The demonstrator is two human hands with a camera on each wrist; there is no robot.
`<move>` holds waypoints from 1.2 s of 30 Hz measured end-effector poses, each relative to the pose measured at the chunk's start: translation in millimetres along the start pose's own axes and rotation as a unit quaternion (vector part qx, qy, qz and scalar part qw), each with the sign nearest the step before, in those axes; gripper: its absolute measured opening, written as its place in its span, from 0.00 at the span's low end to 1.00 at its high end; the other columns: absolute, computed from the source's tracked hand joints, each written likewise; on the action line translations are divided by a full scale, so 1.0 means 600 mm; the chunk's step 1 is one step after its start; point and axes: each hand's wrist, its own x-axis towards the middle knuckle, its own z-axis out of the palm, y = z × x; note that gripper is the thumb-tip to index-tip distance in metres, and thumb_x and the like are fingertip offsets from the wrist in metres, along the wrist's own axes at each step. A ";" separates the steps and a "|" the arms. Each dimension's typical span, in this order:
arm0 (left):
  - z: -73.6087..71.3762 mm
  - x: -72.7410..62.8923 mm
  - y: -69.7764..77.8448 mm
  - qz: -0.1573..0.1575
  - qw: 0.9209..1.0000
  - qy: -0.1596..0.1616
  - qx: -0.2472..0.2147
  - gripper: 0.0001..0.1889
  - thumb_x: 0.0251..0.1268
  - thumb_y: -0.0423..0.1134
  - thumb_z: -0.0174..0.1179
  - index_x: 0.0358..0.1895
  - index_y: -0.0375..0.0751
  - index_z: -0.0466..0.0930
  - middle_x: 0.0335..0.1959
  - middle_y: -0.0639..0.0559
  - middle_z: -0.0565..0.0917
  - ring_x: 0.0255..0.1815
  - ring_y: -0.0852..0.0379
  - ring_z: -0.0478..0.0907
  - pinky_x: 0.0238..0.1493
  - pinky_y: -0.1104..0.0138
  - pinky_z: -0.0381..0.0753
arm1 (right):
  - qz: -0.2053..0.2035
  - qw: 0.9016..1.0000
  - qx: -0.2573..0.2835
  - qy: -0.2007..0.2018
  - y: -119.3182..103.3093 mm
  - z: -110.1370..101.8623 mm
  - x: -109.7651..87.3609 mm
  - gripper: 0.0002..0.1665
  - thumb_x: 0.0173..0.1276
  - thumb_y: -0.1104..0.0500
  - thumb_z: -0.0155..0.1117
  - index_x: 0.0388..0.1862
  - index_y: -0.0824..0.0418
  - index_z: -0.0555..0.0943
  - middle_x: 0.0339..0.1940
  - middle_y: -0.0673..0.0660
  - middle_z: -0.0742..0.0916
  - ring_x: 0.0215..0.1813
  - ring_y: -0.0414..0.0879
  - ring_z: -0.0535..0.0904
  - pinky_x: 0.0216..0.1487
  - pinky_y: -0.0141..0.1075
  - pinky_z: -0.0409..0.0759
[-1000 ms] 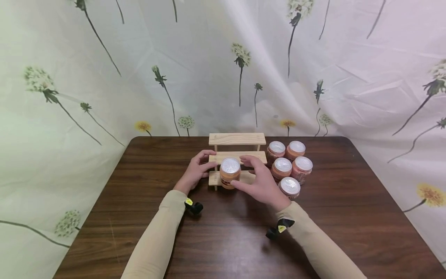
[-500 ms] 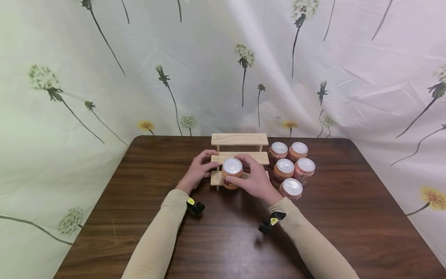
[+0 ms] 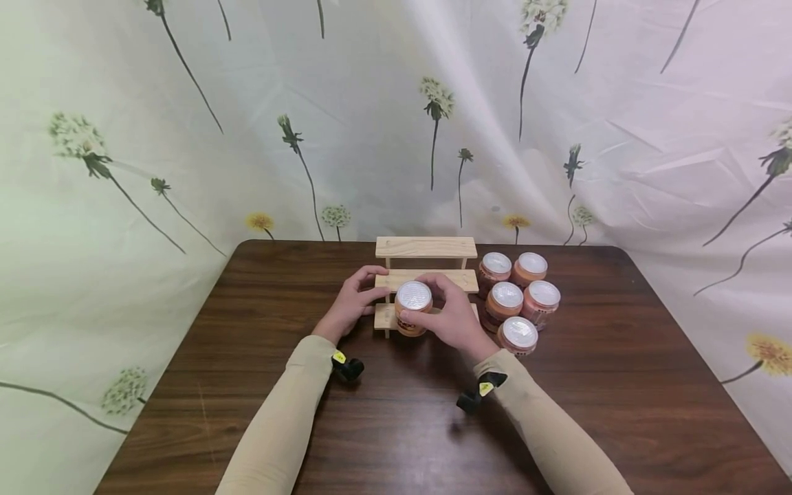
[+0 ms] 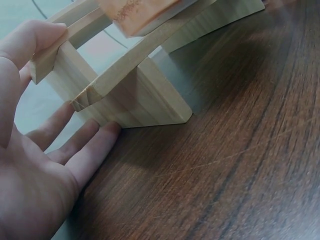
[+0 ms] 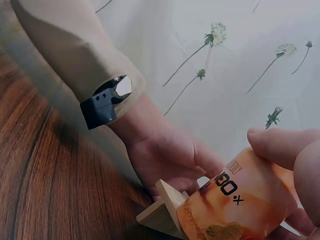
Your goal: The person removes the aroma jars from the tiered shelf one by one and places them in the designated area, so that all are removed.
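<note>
An orange-labelled jar with a silvery-white lid stands upright at the lowest shelf of a small three-tier wooden rack, left of its middle. My right hand grips this jar, thumb on its front and fingers round the far side. In the right wrist view dark lettering shows on the jar's label. My left hand pinches the left end of the middle shelf. The left wrist view has the thumb on that shelf end, with other fingers touching the rack's side panel.
Several similar lidded jars stand grouped close to the rack's right side. Everything rests on a dark wood-grain table. A curtain printed with dandelions hangs behind it.
My right hand has closed from a loose spread round the jar into a grip on it. The jar stays at about the same place on the rack. The left hand keeps its hold.
</note>
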 end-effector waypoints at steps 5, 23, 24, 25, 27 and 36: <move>-0.001 0.002 -0.002 -0.003 1.000 0.002 0.003 0.21 0.74 0.41 0.68 0.66 0.50 0.77 0.69 0.41 0.73 0.60 0.46 0.78 0.46 0.58 0.87 | 0.006 1.000 0.004 0.006 -0.002 0.001 -0.001 0.32 0.58 0.59 0.85 0.59 0.57 0.79 0.52 0.55 0.88 0.54 0.49 0.84 0.60 0.50 0.80; 0.001 0.001 -0.003 -0.003 1.000 0.008 0.007 0.20 0.73 0.40 0.69 0.64 0.50 0.78 0.69 0.42 0.73 0.60 0.45 0.78 0.45 0.57 0.87 | 0.008 1.000 -0.004 0.021 -0.017 -0.011 -0.006 0.33 0.56 0.59 0.86 0.58 0.57 0.79 0.52 0.56 0.87 0.54 0.51 0.84 0.61 0.54 0.81; 0.001 0.001 -0.003 -0.003 1.000 0.008 0.007 0.21 0.72 0.40 0.69 0.65 0.50 0.77 0.69 0.41 0.73 0.60 0.45 0.78 0.46 0.57 0.87 | 0.006 1.000 -0.005 0.022 -0.020 -0.013 -0.007 0.33 0.56 0.59 0.86 0.58 0.57 0.79 0.51 0.56 0.87 0.54 0.51 0.84 0.60 0.53 0.81; 0.000 0.001 -0.003 -0.003 1.000 0.008 0.007 0.21 0.72 0.40 0.69 0.65 0.49 0.77 0.69 0.41 0.73 0.60 0.44 0.78 0.46 0.57 0.87 | 0.004 1.000 -0.006 0.021 -0.024 -0.015 -0.007 0.34 0.56 0.59 0.86 0.59 0.57 0.79 0.51 0.57 0.87 0.54 0.51 0.84 0.59 0.53 0.81; 0.000 0.001 -0.002 -0.005 1.000 0.007 0.010 0.22 0.73 0.41 0.69 0.66 0.48 0.77 0.70 0.40 0.72 0.61 0.44 0.77 0.47 0.56 0.87 | 0.006 1.000 -0.005 0.021 -0.030 -0.020 -0.008 0.34 0.55 0.59 0.87 0.58 0.56 0.80 0.50 0.56 0.87 0.53 0.51 0.84 0.58 0.51 0.81; 0.001 0.002 -0.001 -0.006 1.000 0.008 0.005 0.21 0.72 0.41 0.70 0.65 0.50 0.77 0.70 0.41 0.73 0.62 0.44 0.77 0.48 0.56 0.87 | 0.018 1.000 -0.004 0.022 -0.065 -0.049 -0.026 0.35 0.53 0.59 0.87 0.60 0.56 0.81 0.51 0.56 0.87 0.53 0.50 0.84 0.62 0.52 0.78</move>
